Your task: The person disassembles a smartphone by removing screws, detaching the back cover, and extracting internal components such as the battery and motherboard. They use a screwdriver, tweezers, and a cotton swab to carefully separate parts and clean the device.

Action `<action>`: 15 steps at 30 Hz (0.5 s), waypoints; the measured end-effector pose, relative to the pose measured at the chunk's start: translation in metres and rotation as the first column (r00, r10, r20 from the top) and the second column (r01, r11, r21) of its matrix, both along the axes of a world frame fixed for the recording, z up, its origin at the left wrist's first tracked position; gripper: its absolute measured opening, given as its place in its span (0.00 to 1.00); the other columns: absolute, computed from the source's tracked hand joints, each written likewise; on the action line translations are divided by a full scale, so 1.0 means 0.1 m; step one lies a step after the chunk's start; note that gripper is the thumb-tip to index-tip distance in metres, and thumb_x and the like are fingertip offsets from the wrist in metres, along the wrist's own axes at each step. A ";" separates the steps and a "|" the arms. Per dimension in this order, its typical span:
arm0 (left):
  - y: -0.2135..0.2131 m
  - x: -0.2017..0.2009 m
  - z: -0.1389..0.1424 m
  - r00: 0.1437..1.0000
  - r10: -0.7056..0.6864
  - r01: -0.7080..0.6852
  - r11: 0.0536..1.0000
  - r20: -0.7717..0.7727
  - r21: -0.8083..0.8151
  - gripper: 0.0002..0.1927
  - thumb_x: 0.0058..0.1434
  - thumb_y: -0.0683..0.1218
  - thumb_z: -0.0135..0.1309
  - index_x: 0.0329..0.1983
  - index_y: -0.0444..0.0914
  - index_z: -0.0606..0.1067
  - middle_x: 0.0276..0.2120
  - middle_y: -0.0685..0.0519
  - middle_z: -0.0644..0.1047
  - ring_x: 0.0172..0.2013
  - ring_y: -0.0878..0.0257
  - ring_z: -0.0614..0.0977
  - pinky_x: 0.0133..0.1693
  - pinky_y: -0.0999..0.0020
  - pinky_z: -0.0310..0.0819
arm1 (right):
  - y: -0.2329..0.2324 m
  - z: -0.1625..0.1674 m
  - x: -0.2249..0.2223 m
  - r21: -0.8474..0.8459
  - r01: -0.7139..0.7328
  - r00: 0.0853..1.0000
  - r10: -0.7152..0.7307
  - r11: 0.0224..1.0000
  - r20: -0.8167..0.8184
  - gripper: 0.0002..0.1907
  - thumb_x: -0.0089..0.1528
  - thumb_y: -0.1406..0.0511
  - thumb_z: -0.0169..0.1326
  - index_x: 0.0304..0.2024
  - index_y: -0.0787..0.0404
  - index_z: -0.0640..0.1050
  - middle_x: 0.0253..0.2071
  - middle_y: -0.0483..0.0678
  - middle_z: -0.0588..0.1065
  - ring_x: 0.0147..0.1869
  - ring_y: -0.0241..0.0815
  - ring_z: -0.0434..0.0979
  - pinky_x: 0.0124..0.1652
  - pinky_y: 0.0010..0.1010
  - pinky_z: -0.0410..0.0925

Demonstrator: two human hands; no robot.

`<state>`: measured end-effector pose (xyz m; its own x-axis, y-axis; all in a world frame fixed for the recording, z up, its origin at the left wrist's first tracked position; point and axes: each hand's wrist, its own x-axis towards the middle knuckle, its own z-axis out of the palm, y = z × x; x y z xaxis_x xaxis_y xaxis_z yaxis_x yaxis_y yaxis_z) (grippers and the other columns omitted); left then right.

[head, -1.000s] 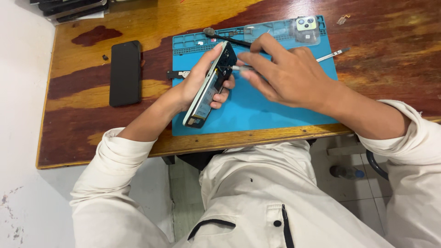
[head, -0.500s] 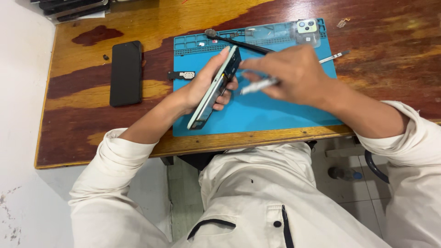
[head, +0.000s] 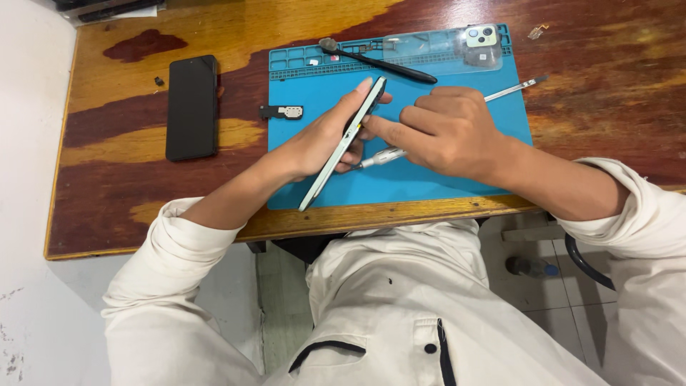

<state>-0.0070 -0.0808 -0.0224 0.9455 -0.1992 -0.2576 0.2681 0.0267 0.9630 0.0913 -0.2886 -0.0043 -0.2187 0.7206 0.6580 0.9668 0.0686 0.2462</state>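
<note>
— Head view: left hand (head: 321, 139) grasping pale green phone (head: 341, 146) on edge, tilted, over blue mat (head: 457, 179) near counter (head: 107, 207) front edge.

— Right hand (head: 446, 132)?

— Clenched around silver tool (head: 386, 155), tip touching phone. Black phone (head: 191, 107) flat, toward counter's left edge.

Left hand (head: 321, 139) grips a slim pale-green phone (head: 343, 143) edge-on above the blue rubber mat (head: 443, 182). Right hand (head: 446, 132), at its three o'clock, holds a thin metal tool (head: 380, 157) touching it.
</note>
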 end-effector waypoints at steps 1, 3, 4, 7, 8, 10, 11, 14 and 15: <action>-0.01 0.00 0.00 1.000 0.001 -0.001 1.000 0.008 0.031 0.42 0.66 0.73 0.29 0.69 0.40 0.65 0.29 0.57 0.61 0.20 0.70 0.62 0.19 0.74 0.57 | 0.00 0.01 0.00 0.010 -0.027 1.000 0.027 1.000 0.005 0.17 0.58 0.70 0.62 0.51 0.58 0.83 0.21 0.41 0.64 0.23 0.36 0.67 0.25 0.31 0.60; -0.04 -0.03 0.00 1.000 0.002 -0.004 0.996 0.022 0.089 0.42 0.66 0.73 0.27 0.69 0.41 0.65 0.29 0.57 0.62 0.20 0.70 0.62 0.20 0.74 0.58 | -0.01 0.02 -0.02 0.028 -0.082 0.997 0.082 0.996 0.013 0.16 0.58 0.68 0.63 0.49 0.62 0.83 0.21 0.42 0.64 0.23 0.37 0.67 0.24 0.31 0.59; -0.05 -0.04 0.01 0.999 0.012 -0.017 0.994 0.041 0.111 0.42 0.66 0.73 0.26 0.69 0.41 0.64 0.29 0.56 0.65 0.20 0.69 0.63 0.20 0.73 0.59 | 0.00 0.01 -0.03 0.045 -0.078 0.997 0.078 0.996 0.008 0.14 0.59 0.69 0.64 0.48 0.63 0.82 0.22 0.42 0.65 0.23 0.37 0.67 0.25 0.30 0.59; -0.10 -0.09 0.02 0.993 0.031 -0.052 0.981 0.116 0.188 0.41 0.67 0.72 0.24 0.68 0.41 0.64 0.30 0.52 0.73 0.21 0.68 0.67 0.22 0.71 0.64 | 0.01 -0.02 -0.08 0.097 -0.081 0.997 0.081 0.992 0.007 0.10 0.62 0.71 0.66 0.46 0.66 0.80 0.23 0.43 0.67 0.24 0.36 0.68 0.25 0.29 0.58; -0.11 -0.10 0.03 0.988 0.029 -0.063 0.973 0.153 0.220 0.41 0.68 0.72 0.23 0.67 0.40 0.64 0.30 0.51 0.73 0.22 0.67 0.69 0.22 0.70 0.66 | 0.01 -0.02 -0.08 0.117 -0.092 0.996 0.090 0.989 0.018 0.10 0.62 0.73 0.66 0.45 0.67 0.80 0.23 0.43 0.67 0.24 0.37 0.68 0.26 0.29 0.58; -0.12 -0.12 0.04 0.975 0.022 -0.082 0.961 0.220 0.264 0.39 0.69 0.70 0.22 0.66 0.39 0.64 0.30 0.50 0.73 0.22 0.65 0.72 0.23 0.69 0.68 | 0.01 -0.03 -0.09 0.141 -0.119 0.993 0.122 0.983 -0.010 0.10 0.62 0.74 0.66 0.44 0.68 0.80 0.23 0.44 0.68 0.24 0.38 0.68 0.26 0.30 0.58; -0.13 -0.13 0.05 0.967 0.018 -0.090 0.957 0.255 0.276 0.38 0.69 0.69 0.21 0.66 0.40 0.63 0.28 0.49 0.74 0.21 0.64 0.72 0.23 0.69 0.69 | 0.01 -0.04 -0.08 0.146 -0.136 0.989 0.144 0.980 -0.045 0.10 0.62 0.74 0.66 0.44 0.68 0.80 0.23 0.45 0.67 0.24 0.39 0.68 0.25 0.30 0.58; -0.17 -0.13 0.06 0.933 0.001 -0.106 0.956 0.359 0.274 0.36 0.72 0.67 0.20 0.68 0.39 0.61 0.28 0.48 0.74 0.22 0.63 0.74 0.24 0.68 0.69 | 0.00 -0.05 -0.07 0.145 -0.150 0.976 0.170 0.978 -0.138 0.10 0.62 0.75 0.66 0.44 0.69 0.80 0.23 0.46 0.68 0.23 0.41 0.67 0.25 0.33 0.59; -0.17 -0.14 0.06 0.920 -0.005 -0.110 0.956 0.391 0.270 0.35 0.73 0.66 0.20 0.68 0.39 0.61 0.28 0.48 0.74 0.22 0.62 0.74 0.25 0.67 0.69 | 0.00 -0.06 -0.07 0.145 -0.150 0.970 0.173 0.978 -0.168 0.10 0.61 0.76 0.65 0.44 0.69 0.79 0.23 0.46 0.68 0.23 0.42 0.66 0.25 0.33 0.59</action>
